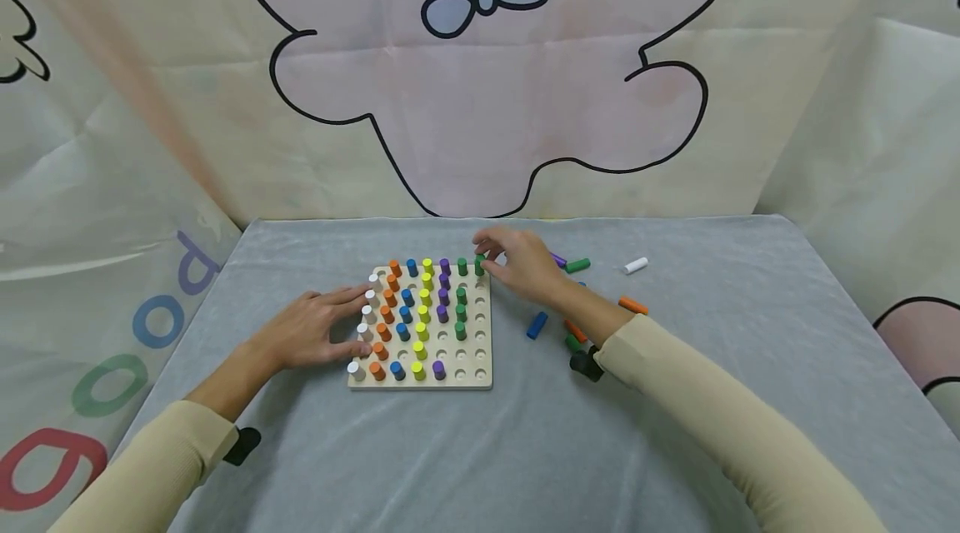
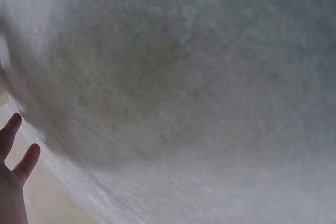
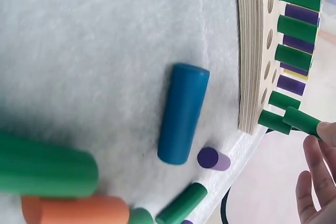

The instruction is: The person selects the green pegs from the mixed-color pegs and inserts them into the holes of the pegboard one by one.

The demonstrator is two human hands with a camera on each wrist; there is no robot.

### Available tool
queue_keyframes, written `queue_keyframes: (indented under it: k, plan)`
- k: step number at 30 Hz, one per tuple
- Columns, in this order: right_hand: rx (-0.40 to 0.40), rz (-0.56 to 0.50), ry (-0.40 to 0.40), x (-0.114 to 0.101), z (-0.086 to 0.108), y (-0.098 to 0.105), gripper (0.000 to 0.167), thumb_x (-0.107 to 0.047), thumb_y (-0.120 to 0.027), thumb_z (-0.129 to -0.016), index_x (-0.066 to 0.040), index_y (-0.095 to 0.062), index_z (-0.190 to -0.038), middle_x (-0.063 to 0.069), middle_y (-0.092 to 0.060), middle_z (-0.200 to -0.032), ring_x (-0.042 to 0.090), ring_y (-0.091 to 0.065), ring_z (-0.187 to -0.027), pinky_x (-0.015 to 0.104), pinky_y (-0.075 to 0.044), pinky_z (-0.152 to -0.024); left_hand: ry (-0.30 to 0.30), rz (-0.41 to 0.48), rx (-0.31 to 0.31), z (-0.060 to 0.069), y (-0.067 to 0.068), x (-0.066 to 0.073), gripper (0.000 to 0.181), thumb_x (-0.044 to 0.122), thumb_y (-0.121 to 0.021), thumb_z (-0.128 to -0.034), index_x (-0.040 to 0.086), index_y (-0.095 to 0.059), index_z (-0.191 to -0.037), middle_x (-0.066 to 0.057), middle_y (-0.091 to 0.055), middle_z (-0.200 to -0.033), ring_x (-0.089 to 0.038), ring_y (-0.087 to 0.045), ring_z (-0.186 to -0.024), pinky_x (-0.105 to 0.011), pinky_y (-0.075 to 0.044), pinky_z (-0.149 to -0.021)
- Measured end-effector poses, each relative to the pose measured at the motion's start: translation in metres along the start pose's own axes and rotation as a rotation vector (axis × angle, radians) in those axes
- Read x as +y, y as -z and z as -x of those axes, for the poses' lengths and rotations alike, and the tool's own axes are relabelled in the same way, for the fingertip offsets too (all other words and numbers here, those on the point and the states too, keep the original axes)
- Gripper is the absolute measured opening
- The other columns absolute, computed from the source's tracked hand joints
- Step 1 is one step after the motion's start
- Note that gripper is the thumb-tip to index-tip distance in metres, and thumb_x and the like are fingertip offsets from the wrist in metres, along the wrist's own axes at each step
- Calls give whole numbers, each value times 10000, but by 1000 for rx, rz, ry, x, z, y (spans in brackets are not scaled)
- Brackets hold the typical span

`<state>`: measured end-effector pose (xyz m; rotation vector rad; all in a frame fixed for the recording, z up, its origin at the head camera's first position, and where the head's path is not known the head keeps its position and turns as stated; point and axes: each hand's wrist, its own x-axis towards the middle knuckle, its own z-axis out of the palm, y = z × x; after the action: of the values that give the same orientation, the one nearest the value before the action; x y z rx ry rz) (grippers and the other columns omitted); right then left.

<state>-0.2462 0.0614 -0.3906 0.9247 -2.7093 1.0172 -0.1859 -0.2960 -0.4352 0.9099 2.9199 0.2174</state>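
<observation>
A pale wooden pegboard (image 1: 471, 381) lies on the cloth, filled with columns of white, orange, blue, yellow, purple and green pegs. My left hand (image 1: 311, 329) rests at the board's left side, thumb and fingers spread along the white column; the left wrist view shows only part of this hand (image 2: 13, 166). At the board's far right corner my right hand (image 1: 521, 265) pinches a green peg (image 3: 302, 122) by its end. Close beside that peg, another green peg (image 3: 273, 121) stands in the rightmost column. Fingers partly hide this spot in the head view.
Loose pegs lie right of the board: a blue peg (image 1: 537, 325), a green peg (image 1: 577, 266), a white peg (image 1: 635, 266), an orange peg (image 1: 633, 305) and others partly under the right forearm. A grey cloth (image 1: 420, 458) covers the table; a printed curtain (image 1: 480, 117) hangs behind.
</observation>
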Motion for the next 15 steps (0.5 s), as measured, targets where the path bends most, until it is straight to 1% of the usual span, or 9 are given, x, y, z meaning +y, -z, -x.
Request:
queue_keyframes:
  k: [6,15]
  plan:
    - [8,-19,12,0,-3,-10,283,-20,-728,-888,-48,-660,-1162,54,-739,-1016,167,-691,-900,349,-540,-841,2,11,3,0,1,1,846,660,-612,-866,86,-489,-1475,-100,-417,-1552,-324,-539,-1292,-596,-429,-964]
    - [-15,-19,-25,-2,-2,-21,297,-42,-736,-889,-61,-665,-1177,46,-748,-1016,152,-684,-891,371,-524,-859,6,14,1,0,1,1,857,663,-617,-860,80,-488,-1474,-108,-430,-1541,-328,-540,-1290,-598,-425,-972]
